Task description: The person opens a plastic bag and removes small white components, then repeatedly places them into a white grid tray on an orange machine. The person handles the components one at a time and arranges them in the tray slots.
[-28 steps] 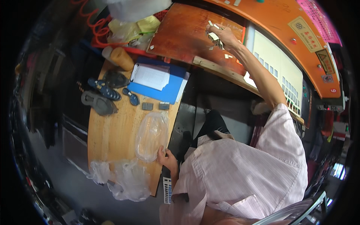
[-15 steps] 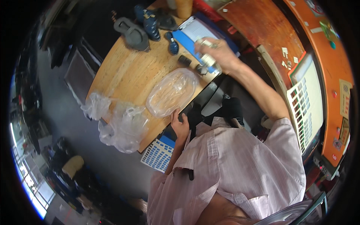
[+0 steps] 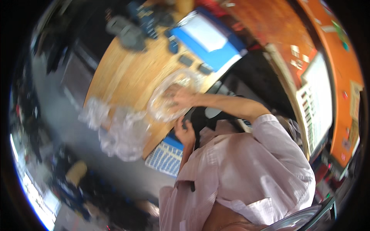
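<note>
My right hand (image 3: 179, 97) is over an oval clear plastic thing (image 3: 158, 109), like a bag or shallow cover, on the wooden table (image 3: 115, 73). Motion blurs its fingers, and what they hold, if anything, is unclear. A pale patch shows in the plastic just beyond the hand. My left hand (image 3: 185, 133) rests by the table's near edge, below the plastic, its thumb and fingers apart and nothing visible in them. Crumpled clear plastic bags (image 3: 125, 133) lie to its left, partly over the table's edge.
A grey shoe-shaped piece (image 3: 127, 32), a dark blue shoe (image 3: 144, 19) and a small blue piece (image 3: 172, 43) stand at the far end. Two dark blocks (image 3: 185, 60) lie near a blue clipboard (image 3: 204, 32) with paper. A blue-and-white chart (image 3: 163, 158) hangs below the table.
My right hand has come from above the clipboard, where it held a clear bottle, down and left onto the oval plastic. The bottle cannot be made out now. My left hand has barely moved.
</note>
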Demonstrator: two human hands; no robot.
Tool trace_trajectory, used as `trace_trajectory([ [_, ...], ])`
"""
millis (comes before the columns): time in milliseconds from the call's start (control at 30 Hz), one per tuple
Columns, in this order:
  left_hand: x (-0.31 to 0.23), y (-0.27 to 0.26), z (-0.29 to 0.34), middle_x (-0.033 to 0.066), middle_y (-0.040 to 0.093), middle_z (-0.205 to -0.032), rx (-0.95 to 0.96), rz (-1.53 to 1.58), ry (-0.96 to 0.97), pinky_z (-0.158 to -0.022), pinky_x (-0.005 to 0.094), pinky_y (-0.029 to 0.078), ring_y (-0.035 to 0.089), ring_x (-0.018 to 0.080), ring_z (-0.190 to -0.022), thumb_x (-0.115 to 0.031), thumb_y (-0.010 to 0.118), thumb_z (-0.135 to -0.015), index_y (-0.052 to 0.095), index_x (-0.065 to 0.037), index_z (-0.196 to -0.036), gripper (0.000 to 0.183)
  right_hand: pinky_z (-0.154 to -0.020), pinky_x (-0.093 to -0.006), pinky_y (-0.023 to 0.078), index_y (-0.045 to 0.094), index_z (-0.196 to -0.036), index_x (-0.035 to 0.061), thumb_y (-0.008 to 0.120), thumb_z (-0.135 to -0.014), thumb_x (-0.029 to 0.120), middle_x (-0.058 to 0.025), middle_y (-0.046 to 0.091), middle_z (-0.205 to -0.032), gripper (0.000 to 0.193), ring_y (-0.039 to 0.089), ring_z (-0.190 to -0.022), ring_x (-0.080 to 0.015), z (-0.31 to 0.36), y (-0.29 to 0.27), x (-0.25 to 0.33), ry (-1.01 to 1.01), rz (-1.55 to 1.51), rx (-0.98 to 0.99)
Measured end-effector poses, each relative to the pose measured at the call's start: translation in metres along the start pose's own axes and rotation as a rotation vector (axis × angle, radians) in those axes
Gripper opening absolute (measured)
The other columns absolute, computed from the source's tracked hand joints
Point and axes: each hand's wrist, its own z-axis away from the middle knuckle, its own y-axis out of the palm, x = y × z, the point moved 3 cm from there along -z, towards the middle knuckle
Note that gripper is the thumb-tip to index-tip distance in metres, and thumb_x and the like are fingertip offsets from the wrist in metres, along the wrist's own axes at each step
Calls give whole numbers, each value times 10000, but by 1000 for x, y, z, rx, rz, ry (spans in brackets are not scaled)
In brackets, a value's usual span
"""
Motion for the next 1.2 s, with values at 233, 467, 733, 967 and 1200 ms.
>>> trace_trajectory([
  [233, -62, 26, -43, 233, 687, -1172, 193, 202, 50, -952, 442, 521, 662, 368, -1047, -12, 618, -951, 658, 81, -1251, 316, -939, -470, 563, 727, -1146, 20, 721, -889, 228, -168, 710, -1180, 331, 672, -1100, -365, 100, -201, -2, 291, -75, -418],
  [467, -240, 103, -103, 209, 640, -1260, 408, 136, 672, -1038, 452, 472, 595, 380, -1192, -22, 636, -956, 658, 49, -1281, 333, -921, -504, 553, 668, -1103, -4, 678, -890, 140, -216, 684, -1074, 258, 659, -1035, -405, 343, -415, -83, 1131, 752, -576],
  [733, -417, 312, -97, 221, 619, -1303, 738, -92, 1075, -1075, 482, 465, 565, 411, -1252, -178, 714, -921, 639, 35, -1334, 471, -874, -486, 567, 687, -1081, 30, 713, -825, 148, -188, 687, -1138, 283, 685, -1038, -381, 413, -452, -155, 1122, 531, -117],
  [967, -454, 395, -83, 222, 630, -1214, 855, -413, 1198, -1015, 485, 490, 591, 409, -1188, -238, 776, -862, 676, -8, -1271, 479, -771, -478, 571, 694, -879, 49, 730, -789, 184, -167, 711, -953, 166, 706, -939, -372, 416, -463, -159, 988, 418, -33],
  [1200, -460, 396, -89, 215, 670, -1095, 813, -431, 1399, -887, 514, 554, 653, 397, -1075, -130, 679, -897, 736, -22, -1040, 187, -752, -498, 554, 652, -914, -4, 664, -830, 54, -199, 696, -909, 103, 684, -885, -410, 413, -458, -134, 933, 340, -250],
])
